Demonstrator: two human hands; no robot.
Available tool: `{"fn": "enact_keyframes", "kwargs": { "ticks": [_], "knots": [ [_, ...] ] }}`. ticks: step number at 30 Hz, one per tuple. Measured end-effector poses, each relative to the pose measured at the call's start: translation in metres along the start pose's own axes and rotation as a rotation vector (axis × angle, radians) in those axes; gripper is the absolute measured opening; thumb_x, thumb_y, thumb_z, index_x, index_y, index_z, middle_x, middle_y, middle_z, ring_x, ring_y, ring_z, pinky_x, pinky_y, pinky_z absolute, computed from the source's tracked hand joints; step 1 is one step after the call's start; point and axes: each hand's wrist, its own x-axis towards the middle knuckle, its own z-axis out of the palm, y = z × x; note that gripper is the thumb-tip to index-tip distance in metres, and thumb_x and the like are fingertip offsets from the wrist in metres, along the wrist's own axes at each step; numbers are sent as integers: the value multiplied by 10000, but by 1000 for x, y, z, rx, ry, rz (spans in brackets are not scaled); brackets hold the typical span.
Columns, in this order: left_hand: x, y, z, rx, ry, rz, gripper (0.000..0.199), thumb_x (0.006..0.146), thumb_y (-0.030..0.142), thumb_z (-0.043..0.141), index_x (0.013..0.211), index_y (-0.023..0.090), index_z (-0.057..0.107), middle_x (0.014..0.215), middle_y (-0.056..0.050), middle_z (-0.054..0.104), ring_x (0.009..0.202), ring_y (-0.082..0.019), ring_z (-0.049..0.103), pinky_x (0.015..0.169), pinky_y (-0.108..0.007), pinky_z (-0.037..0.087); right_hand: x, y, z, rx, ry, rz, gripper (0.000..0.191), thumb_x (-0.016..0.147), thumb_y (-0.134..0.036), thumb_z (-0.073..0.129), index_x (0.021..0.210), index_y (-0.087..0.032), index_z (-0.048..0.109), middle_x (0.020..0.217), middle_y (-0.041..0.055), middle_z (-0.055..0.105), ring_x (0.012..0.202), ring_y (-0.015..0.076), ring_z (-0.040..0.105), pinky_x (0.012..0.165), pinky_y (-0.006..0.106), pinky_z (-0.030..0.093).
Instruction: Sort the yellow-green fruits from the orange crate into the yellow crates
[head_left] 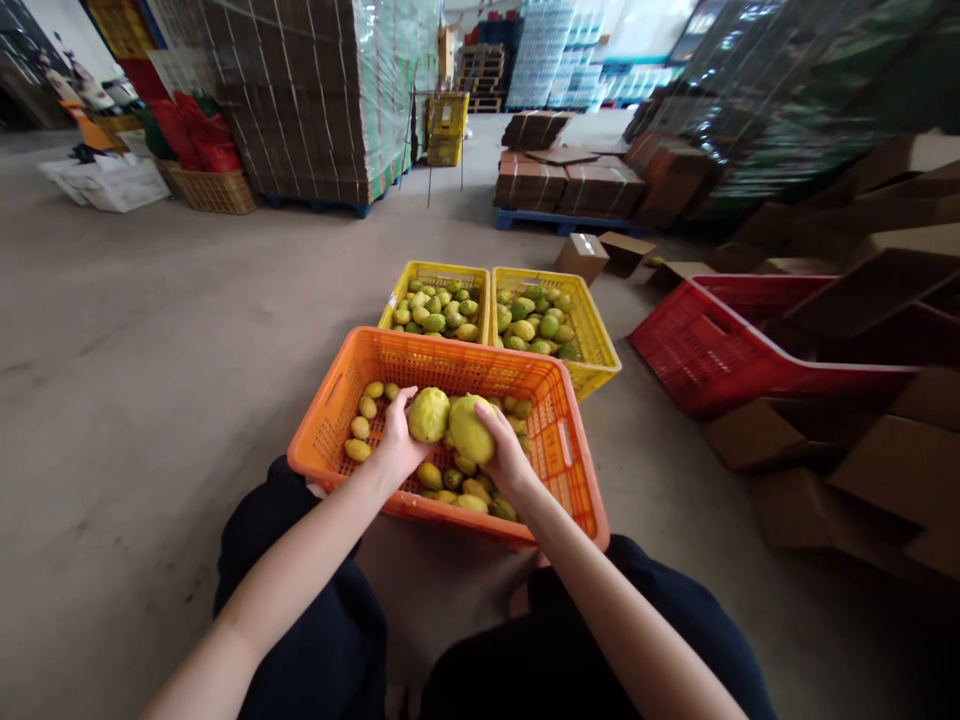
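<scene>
My left hand (400,435) is closed around a bumpy yellow-green lemon (428,414). A second, smoother lemon (470,430) sits in my right hand (507,447), the thumb along its upper right side. Both fruits are held side by side above the orange plastic crate (328,405), which rests between my knees. Inside the crate, loose lemons (474,502) lie in a group at the centre and right, partly covered by my hands. A few others (358,449) line its left side.
Two yellow crates (448,268) (600,345) with green and yellow lemons stand just beyond the orange one. On the right is a red crate (690,340) among open cardboard boxes (795,440). Flattened cartons on a blue pallet (529,219) and wrapped stacks (300,100) stand farther back.
</scene>
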Motion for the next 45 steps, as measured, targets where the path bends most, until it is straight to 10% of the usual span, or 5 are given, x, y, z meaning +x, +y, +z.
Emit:
{"fn": "enact_keyframes", "kwargs": {
  "ticks": [15,24,34,45],
  "knots": [
    [1,-4,7,91,120,-108,181,932,308,494,826,192,584,713,-4,643,687,-153,641,668,-264,539,15,1,-7,179,127,-11,238,694,-434,729,853,-268,668,849,-24,736,942,232,685,761,338,584],
    [-13,-3,11,128,-88,-31,133,789,290,680,824,172,629,720,-3,676,616,-129,633,585,-223,497,6,-3,-4,101,119,45,316,671,-465,754,882,-246,668,852,14,745,905,260,693,660,340,593],
    [-19,-5,14,37,-8,-98,223,874,274,582,694,149,625,649,-20,659,540,-124,609,521,-223,456,-2,-4,-4,62,93,61,280,675,-473,730,836,-256,658,847,13,738,891,264,687,632,338,564],
    [-15,-11,10,69,-4,131,191,851,237,581,676,162,607,621,22,647,562,-99,596,599,-206,457,-5,-9,-1,118,105,57,316,639,-485,741,824,-246,647,826,3,725,918,255,679,685,325,572]
  ]
}}
